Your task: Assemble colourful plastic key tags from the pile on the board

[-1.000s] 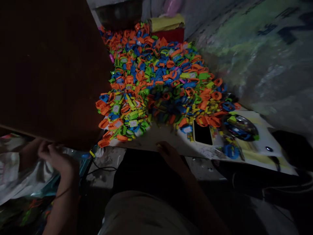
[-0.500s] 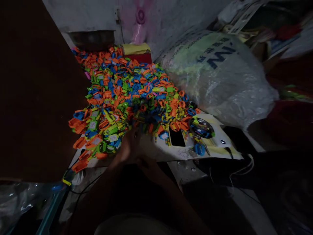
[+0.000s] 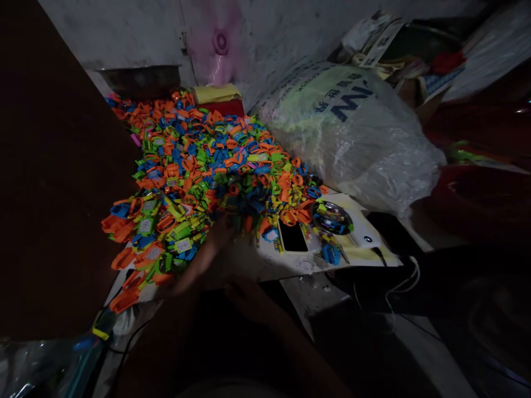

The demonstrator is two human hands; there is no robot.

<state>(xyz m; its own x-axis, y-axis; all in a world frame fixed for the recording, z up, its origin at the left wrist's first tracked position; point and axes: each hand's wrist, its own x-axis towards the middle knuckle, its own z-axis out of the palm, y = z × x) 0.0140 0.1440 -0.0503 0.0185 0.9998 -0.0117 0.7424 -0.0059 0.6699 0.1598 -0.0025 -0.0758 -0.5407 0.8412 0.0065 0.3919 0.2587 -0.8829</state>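
A large heap of orange, blue and green plastic toy watches [image 3: 194,160] covers the table. My left hand [image 3: 219,231] reaches to the shadowed near edge of this heap, beside several green and yellow pieces. Its fingers fade into the dark, so a grip on any piece cannot be made out. My right hand [image 3: 241,293] is at the table's front edge, lower and to the right of the left one. Deep shadow hides its fingers and anything in them. Small yellow pieces [image 3: 296,196] are scattered at the heap's right side.
A phone [image 3: 293,236] lies right of my hands. Beyond it are a metal bowl [image 3: 348,215] of small parts and a white device [image 3: 367,239] with a cable. A big clear plastic bag [image 3: 373,138] bulges at the right. A pink fan [image 3: 219,43] stands behind; a dark panel [image 3: 53,182] blocks the left.
The view has shifted, so the scene sits further left and its back part lower. My left hand has moved slightly forward toward the heap; my right hand has drawn back from it toward me.
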